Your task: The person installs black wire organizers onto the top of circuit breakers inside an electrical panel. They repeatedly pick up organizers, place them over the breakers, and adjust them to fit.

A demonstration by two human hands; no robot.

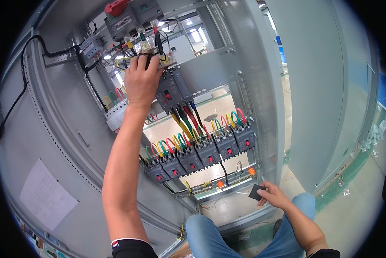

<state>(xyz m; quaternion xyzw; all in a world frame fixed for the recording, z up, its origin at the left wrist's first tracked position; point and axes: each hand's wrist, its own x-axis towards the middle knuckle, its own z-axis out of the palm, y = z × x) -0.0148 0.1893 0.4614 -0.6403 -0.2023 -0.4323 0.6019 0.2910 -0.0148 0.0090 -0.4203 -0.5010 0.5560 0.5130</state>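
Observation:
My left hand point(142, 84) is raised into an open grey cabinet, its fingers curled at the top of a dark grey breaker point(171, 89) with a red toggle. A bit of something black shows at the fingertips; its kind is hidden. Just above are black and yellow cables and a clear cover point(144, 45), below a switch unit point(132, 20) with a red handle point(115, 7). Lower right, near my knee, my right hand point(275, 195) pinches a thin flat black plate point(256, 192) between thumb and fingers.
Several smaller breakers point(208, 154) with looped red, yellow and green wires form a slanting row. Below them runs a bar with orange insulators point(251, 171). A grey door panel point(317, 94) stands at right. A paper sheet point(47, 193) hangs on the left panel.

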